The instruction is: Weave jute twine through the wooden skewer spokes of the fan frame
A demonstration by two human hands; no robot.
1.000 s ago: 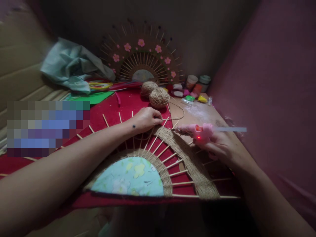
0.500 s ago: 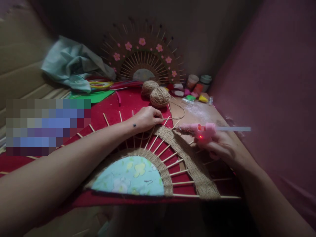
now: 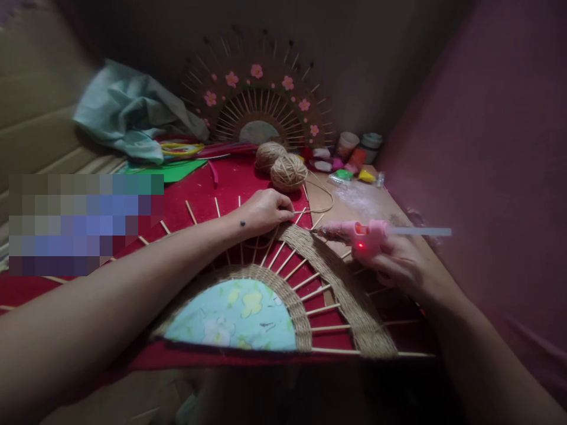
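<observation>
A half-round fan of thin wooden sticks woven with jute twine [image 3: 345, 283] lies flat before me, with a blue flowered fabric piece [image 3: 234, 316] at its centre. My left hand [image 3: 268, 209] is closed at the top of the outer woven band, pinching a strand of twine [image 3: 325, 208] that loops back toward a ball of twine [image 3: 287, 172]. My right hand [image 3: 398, 260] grips a pink hot glue gun [image 3: 370, 233] with its red light on and a pale glue stick out of the back. The gun's nozzle is close to the band, just right of my left hand; whether it touches cannot be told.
A finished-looking flowered fan [image 3: 257, 72] stands against the back wall. Pale green cloth [image 3: 133, 112], a green sheet [image 3: 177, 171] and yellow-handled scissors [image 3: 181, 149] lie at back left. Cups [image 3: 348, 143] and small coloured packets [image 3: 343, 175] are at back right. A pink wall rises on the right.
The view has shifted very slightly. Both hands, the glue gun and the twine hold almost the same places on the fan.
</observation>
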